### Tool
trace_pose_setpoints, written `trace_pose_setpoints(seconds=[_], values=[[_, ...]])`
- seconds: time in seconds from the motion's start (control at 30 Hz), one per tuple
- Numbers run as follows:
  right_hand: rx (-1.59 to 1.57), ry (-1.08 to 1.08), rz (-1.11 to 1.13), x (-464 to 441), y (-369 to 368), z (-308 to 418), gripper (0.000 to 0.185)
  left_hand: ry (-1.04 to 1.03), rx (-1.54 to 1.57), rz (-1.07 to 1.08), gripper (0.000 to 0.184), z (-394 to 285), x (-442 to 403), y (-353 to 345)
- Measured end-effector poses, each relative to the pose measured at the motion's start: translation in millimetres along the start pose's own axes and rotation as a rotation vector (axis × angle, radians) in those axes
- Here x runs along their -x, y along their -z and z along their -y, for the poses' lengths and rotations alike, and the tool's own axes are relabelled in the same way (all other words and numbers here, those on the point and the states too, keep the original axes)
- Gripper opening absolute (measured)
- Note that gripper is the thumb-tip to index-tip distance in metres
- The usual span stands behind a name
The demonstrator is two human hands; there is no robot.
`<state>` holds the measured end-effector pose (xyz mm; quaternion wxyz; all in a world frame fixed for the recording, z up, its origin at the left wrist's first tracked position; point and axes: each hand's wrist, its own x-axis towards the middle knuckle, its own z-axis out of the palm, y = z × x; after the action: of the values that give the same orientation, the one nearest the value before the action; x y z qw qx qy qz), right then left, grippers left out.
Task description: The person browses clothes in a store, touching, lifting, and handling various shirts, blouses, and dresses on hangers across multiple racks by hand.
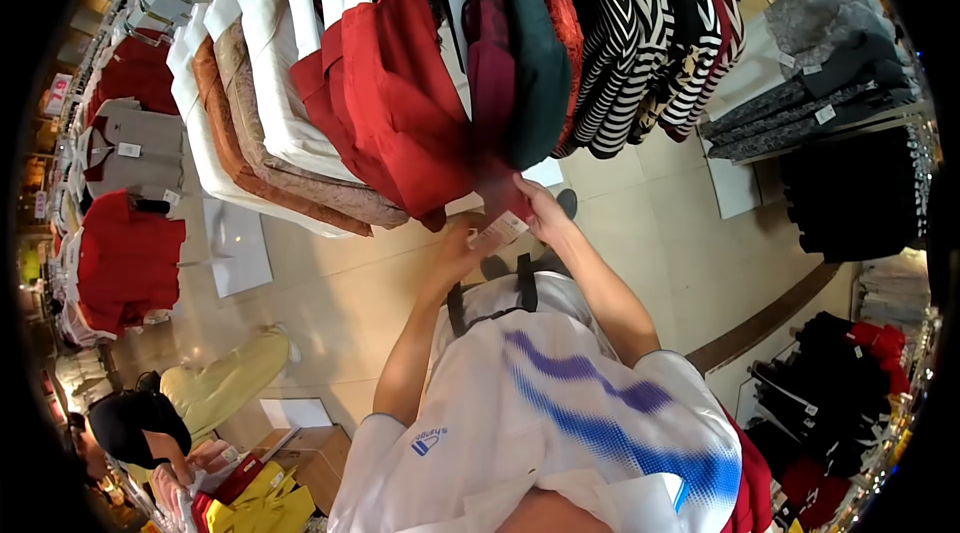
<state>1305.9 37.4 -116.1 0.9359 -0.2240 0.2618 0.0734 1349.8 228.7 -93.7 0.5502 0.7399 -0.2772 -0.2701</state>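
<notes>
In front of me, a red garment (400, 83) hangs on a white hanger among other clothes. My right hand (545, 213) is closed, with thumb and fingers pinching a red edge of cloth, perhaps a sleeve end. A white price tag (500, 230) lies between my two hands, over that cloth. My left hand (460, 241) is at the tag's left end, its fingers blurred and partly hidden, so its grip is unclear. Just beyond my hands hang a purple garment (490, 53) and a dark green garment (535, 63).
Black-and-white striped garments (625, 43) hang to the right, white and brown ones (290, 83) to the left. Black clothes (850, 183) fill a right-hand rack. Red shirts (130, 258) hang at the far left. Another person (150, 423) is at lower left beside a cardboard box (315, 453).
</notes>
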Motion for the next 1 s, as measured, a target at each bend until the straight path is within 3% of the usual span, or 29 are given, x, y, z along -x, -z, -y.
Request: trace_pose_setpoints(seconds=[0.03, 0.1, 0.37, 0.4, 0.43, 0.53, 0.6, 0.87, 0.93, 1.0], values=[[0.002, 0.008, -0.012, 8.6, -7.5, 1.9, 0.028, -0.004, 0.010, 0.010, 0.030, -11.1, -0.1, -5.4], [-0.001, 0.087, -0.054, 15.5, -20.7, 4.8, 0.030, 0.191, 0.230, 0.107, 0.037, -31.9, -1.0, -9.6], [-0.059, 0.164, 0.020, -0.2, -4.0, 6.8, 0.017, 0.179, 0.430, 0.127, 0.023, -32.7, 4.8, -1.5], [0.024, 0.189, -0.031, 26.8, -49.5, 14.7, 0.014, 0.273, 0.562, 0.098, 0.028, -25.3, 4.9, -1.7], [0.024, 0.188, -0.031, 26.0, -44.8, 13.6, 0.014, 0.367, 0.695, 0.068, 0.032, -23.2, 5.4, -1.1], [0.417, 0.160, -0.027, 29.5, -46.5, 16.2, 0.023, 0.331, 0.849, 0.079, 0.031, -22.7, 4.8, 0.3], [0.652, 0.209, 0.088, 38.3, -58.1, 17.5, 0.023, 0.341, 0.862, 0.085, 0.027, -21.2, 4.0, 2.5], [0.763, 0.329, -0.009, 31.7, -48.4, 19.3, 0.013, 0.268, 0.902, 0.071, 0.021, -12.7, 3.8, 15.0], [0.896, 0.414, -0.042, 36.0, -62.1, 24.2, 0.016, 0.230, 0.852, -0.047, 0.018, -7.2, 8.9, 30.9], [0.968, 0.464, -0.071, 31.6, -57.4, 23.5, 0.017, 0.179, 0.531, -0.165, 0.019, 6.1, 11.8, 43.8]])
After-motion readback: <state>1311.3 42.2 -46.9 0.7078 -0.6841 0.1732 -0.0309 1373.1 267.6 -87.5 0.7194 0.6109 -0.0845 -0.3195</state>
